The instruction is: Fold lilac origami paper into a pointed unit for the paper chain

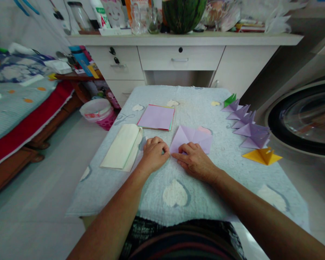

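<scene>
A sheet of purple origami paper (196, 136), partly folded with crease lines and a raised point at its upper left, lies on the cloth-covered table in front of me. My left hand (155, 151) is closed, thumb and forefinger pinched together at the sheet's near left corner. Over the sheet's near edge lies my right hand (193, 159), fingers bent and holding the paper down, its forefinger reaching to that same corner. Beyond my left hand is a stack of square coloured paper (156, 117), purple on top. The paper's corner between my hands is partly hidden.
A folded pale-cream sheet (121, 147) lies at left. Folded purple cranes (250, 130) stand in a row at right, between a green folded piece (229, 100) and a yellow crane (263, 156). A bin (97, 111) stands left; a watermelon (182, 16) sits on the cabinet.
</scene>
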`<state>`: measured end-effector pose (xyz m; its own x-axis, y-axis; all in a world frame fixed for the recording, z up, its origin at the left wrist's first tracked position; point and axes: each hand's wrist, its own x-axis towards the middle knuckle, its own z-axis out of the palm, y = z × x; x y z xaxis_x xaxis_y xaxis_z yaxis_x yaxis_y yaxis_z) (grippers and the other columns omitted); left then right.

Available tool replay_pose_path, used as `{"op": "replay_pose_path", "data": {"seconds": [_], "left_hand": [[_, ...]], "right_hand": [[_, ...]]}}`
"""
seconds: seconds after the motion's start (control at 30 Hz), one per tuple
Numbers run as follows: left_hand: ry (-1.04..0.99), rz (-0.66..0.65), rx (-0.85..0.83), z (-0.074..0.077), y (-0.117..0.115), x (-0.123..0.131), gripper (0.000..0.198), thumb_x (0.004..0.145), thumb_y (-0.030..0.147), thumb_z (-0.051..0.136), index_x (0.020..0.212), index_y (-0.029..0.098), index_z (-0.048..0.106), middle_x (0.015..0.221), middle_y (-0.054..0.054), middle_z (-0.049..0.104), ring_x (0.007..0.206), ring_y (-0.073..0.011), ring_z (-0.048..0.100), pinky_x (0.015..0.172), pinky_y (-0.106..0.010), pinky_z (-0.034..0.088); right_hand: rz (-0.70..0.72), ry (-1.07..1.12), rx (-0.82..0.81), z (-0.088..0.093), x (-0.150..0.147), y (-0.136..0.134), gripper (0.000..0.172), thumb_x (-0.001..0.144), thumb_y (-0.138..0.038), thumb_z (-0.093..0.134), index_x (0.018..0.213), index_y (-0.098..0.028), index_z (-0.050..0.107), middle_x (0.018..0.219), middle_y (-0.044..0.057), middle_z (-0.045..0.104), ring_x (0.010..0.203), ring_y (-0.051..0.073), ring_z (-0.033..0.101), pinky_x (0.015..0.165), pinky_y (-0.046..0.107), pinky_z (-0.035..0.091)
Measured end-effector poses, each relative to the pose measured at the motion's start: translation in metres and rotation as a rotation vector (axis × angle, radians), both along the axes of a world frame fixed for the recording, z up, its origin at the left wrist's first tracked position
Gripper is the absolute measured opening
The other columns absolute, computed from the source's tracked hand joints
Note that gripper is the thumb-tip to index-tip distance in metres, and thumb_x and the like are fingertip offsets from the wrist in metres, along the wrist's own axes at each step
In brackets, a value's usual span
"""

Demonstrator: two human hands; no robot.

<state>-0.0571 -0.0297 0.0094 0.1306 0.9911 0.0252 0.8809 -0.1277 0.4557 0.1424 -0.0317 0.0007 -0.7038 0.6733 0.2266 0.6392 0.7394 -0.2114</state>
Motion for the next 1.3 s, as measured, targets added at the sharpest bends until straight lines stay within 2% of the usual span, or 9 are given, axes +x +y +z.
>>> {"op": "replay_pose_path", "data": {"seconds": [0.2,0.33,0.47,0.63,0.7,0.83,1.07,1.3], "left_hand": [[-0.003,-0.006,0.002,-0.006,0.002,-0.005,0.01,0.08,0.02,0.054,0.082,0.022,0.064,0.103,-0.003,0.058,0.107,-0.0254,0.047,0.095,-0.041,0.038],[-0.069,-0.031,-0.011,-0.012,0.005,-0.011,0.022,0.078,0.012,0.048,0.092,0.024,0.06,0.106,-0.002,0.058,0.11,-0.0233,0.047,0.098,-0.041,0.036],[-0.085,-0.035,-0.044,-0.011,0.007,-0.013,0.028,0.076,0.008,0.045,0.092,0.025,0.06,0.106,-0.001,0.058,0.111,-0.0225,0.046,0.099,-0.041,0.036],[-0.047,-0.008,-0.047,-0.004,0.003,-0.007,0.009,0.082,0.028,0.056,0.088,0.024,0.062,0.104,-0.002,0.056,0.111,-0.0255,0.045,0.096,-0.041,0.036],[-0.012,0.007,-0.031,-0.003,0.001,-0.004,0.012,0.082,0.033,0.06,0.087,0.023,0.061,0.103,-0.003,0.055,0.11,-0.0262,0.045,0.094,-0.041,0.037],[0.026,0.015,-0.017,-0.004,0.0,-0.001,0.012,0.081,0.033,0.062,0.089,0.024,0.061,0.104,-0.003,0.055,0.109,-0.0267,0.045,0.092,-0.041,0.037],[0.0,-0.001,-0.028,-0.006,0.001,-0.004,0.011,0.081,0.022,0.058,0.091,0.024,0.06,0.105,-0.003,0.055,0.11,-0.0266,0.045,0.095,-0.042,0.036],[-0.065,-0.015,-0.04,-0.009,0.004,-0.011,0.028,0.077,0.006,0.044,0.091,0.024,0.06,0.105,-0.002,0.057,0.111,-0.0233,0.044,0.097,-0.04,0.035]], "right_hand": [[0.015,0.024,0.0,0.0,0.0,0.001,0.033,0.09,-0.027,0.061,0.122,-0.028,0.066,0.103,0.008,0.061,0.094,0.023,0.047,0.077,0.035,0.029],[0.01,0.009,-0.006,0.001,0.001,0.001,0.032,0.09,-0.028,0.06,0.122,-0.028,0.066,0.104,0.008,0.06,0.095,0.023,0.047,0.078,0.035,0.03],[0.009,0.004,-0.008,0.001,0.001,0.001,0.03,0.09,-0.029,0.06,0.12,-0.027,0.066,0.105,0.008,0.06,0.095,0.023,0.047,0.078,0.035,0.03],[0.012,0.006,-0.009,0.001,0.001,0.001,0.035,0.09,-0.029,0.06,0.125,-0.029,0.064,0.105,0.008,0.06,0.094,0.023,0.047,0.078,0.035,0.03],[0.014,0.005,-0.009,0.001,0.001,0.001,0.037,0.09,-0.029,0.06,0.128,-0.03,0.062,0.105,0.008,0.06,0.094,0.023,0.047,0.078,0.035,0.03],[0.016,0.015,-0.005,0.001,0.001,0.001,0.037,0.09,-0.029,0.06,0.127,-0.03,0.063,0.105,0.008,0.06,0.095,0.023,0.047,0.078,0.035,0.03],[0.005,0.022,-0.012,-0.001,0.001,0.001,0.031,0.09,-0.029,0.06,0.12,-0.028,0.067,0.104,0.008,0.06,0.094,0.023,0.048,0.078,0.035,0.03],[0.008,0.025,-0.022,0.0,0.001,0.001,0.031,0.09,-0.028,0.061,0.12,-0.027,0.067,0.105,0.008,0.06,0.095,0.023,0.048,0.079,0.036,0.031]]}}
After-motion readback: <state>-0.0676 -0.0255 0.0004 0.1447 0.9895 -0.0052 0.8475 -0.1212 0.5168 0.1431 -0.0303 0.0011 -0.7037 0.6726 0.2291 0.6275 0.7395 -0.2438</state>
